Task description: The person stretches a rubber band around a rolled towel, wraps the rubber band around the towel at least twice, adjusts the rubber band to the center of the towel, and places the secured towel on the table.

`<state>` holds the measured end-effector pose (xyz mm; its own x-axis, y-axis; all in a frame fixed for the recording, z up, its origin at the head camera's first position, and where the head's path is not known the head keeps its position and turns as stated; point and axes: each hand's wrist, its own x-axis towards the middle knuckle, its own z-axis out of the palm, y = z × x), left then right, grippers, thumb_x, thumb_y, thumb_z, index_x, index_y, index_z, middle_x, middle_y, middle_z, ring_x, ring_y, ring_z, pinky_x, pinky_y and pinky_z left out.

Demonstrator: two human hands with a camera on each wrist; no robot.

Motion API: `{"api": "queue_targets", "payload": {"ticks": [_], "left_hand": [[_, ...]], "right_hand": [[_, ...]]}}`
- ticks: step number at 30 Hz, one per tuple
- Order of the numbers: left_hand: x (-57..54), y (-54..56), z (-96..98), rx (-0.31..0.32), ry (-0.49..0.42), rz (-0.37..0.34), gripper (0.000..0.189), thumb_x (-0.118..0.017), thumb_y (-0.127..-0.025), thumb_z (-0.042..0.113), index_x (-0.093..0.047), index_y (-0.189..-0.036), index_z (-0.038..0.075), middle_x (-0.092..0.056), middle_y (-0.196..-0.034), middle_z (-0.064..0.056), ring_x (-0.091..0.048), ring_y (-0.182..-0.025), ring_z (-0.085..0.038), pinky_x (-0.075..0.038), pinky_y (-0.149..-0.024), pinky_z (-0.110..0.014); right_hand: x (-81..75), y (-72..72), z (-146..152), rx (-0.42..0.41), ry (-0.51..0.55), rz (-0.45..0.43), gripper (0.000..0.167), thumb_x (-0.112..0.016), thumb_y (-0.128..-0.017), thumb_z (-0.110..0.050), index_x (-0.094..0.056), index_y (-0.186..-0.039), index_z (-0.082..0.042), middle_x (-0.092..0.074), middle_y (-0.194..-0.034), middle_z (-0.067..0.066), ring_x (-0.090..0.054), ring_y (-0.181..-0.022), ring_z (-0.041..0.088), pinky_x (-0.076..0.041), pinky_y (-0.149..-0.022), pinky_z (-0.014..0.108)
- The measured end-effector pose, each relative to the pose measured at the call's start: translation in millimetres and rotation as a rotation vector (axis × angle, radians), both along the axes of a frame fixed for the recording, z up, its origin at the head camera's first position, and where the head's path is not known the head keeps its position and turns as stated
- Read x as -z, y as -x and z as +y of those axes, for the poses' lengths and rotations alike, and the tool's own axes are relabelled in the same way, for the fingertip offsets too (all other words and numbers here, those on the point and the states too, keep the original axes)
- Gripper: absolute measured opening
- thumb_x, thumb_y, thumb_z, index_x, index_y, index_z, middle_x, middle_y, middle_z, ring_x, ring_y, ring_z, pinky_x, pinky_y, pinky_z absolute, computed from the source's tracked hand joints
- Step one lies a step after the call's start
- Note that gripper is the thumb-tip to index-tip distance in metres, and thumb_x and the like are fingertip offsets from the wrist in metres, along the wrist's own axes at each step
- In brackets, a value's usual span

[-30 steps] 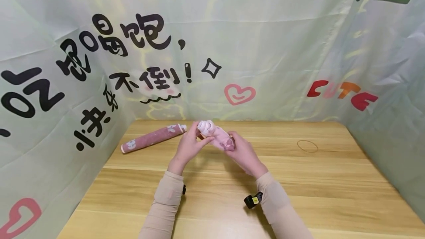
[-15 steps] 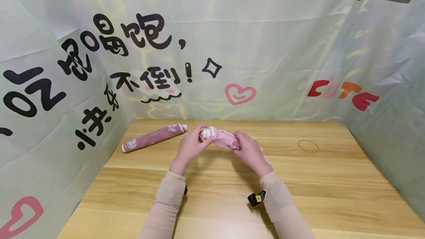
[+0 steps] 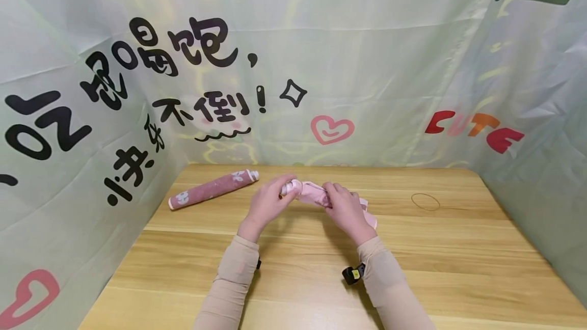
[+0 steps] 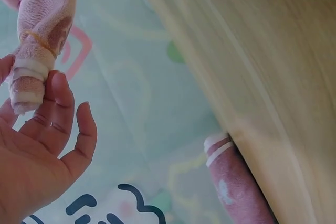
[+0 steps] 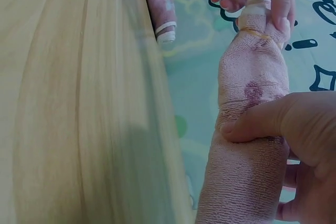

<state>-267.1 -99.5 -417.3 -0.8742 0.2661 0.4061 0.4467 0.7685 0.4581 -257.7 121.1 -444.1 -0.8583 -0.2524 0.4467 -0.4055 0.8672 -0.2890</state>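
Observation:
A pale pink terry towel (image 3: 314,193), bunched into a long bundle, is held above the table by both hands. Near its narrow, rolled end a tan elastic band (image 5: 254,33) cinches the cloth. My left hand (image 3: 268,203) pinches that end between thumb and fingers; the left wrist view shows the little finger (image 4: 85,135) standing away from the cloth. Further along the bundle my right hand (image 3: 346,210) grips the towel, its thumb (image 5: 257,121) lying across the top. Past the right hand, the other end of the towel sticks out in the head view.
A darker pink rolled towel (image 3: 211,191) with pale flower prints lies at the back left of the wooden table (image 3: 302,279). On the right lies a thin elastic loop (image 3: 425,210). Printed fabric (image 3: 380,75) walls in the back and sides.
The towel bundle has tipped from slanting to nearly level and shifted slightly right. My right hand has moved a little right, and the towel's far end now shows beyond it.

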Motion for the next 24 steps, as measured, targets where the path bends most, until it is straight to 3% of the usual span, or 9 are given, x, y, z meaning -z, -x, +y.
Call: {"api": "queue_targets", "payload": {"ticks": [6, 14, 19, 24], "left_hand": [[1.8, 2.7, 0.7, 0.014, -0.038, -0.021, 0.026, -0.065, -0.092, 0.03, -0.065, -0.116, 0.02, -0.07, -0.107, -0.005, -0.065, -0.087, -0.019, -0.052, -0.068, -0.036], [1.9, 6.0, -4.2, 0.05, -0.148, -0.072, 0.017, -0.064, -0.09, 0.019, -0.067, -0.108, 0.019, -0.062, -0.078, -0.002, -0.046, -0.059, -0.01, -0.039, -0.053, -0.025], [1.8, 6.0, -8.3, 0.09, -0.231, -0.083, 0.013, -0.064, -0.09, 0.015, -0.067, -0.103, 0.017, -0.058, -0.072, 0.0, -0.044, -0.058, -0.009, -0.037, -0.052, -0.022], [3.6, 6.2, -6.1, 0.134, -0.25, -0.067, 0.011, -0.063, -0.09, 0.013, -0.067, -0.101, 0.016, -0.062, -0.077, 0.0, -0.045, -0.06, -0.008, -0.039, -0.054, -0.021]], "right_hand": [[1.7, 1.4, 2, 0.004, -0.007, -0.011, 0.048, -0.08, -0.071, -0.006, -0.058, -0.113, -0.014, -0.066, -0.096, 0.009, -0.065, -0.09, 0.03, -0.049, -0.076, 0.057], [-2.4, 5.5, 8, -0.002, 0.054, -0.034, 0.041, -0.077, -0.073, -0.002, -0.06, -0.109, -0.011, -0.069, -0.1, 0.011, -0.066, -0.094, 0.032, -0.051, -0.077, 0.056], [-4.3, 7.0, 12, -0.028, 0.09, -0.04, 0.038, -0.077, -0.073, -0.001, -0.061, -0.106, -0.011, -0.069, -0.101, 0.011, -0.067, -0.094, 0.031, -0.052, -0.077, 0.052], [-2.6, 8.7, 18, -0.021, 0.085, -0.077, 0.035, -0.076, -0.077, -0.004, -0.061, -0.108, -0.01, -0.068, -0.104, 0.012, -0.066, -0.094, 0.031, -0.051, -0.079, 0.052]]}}
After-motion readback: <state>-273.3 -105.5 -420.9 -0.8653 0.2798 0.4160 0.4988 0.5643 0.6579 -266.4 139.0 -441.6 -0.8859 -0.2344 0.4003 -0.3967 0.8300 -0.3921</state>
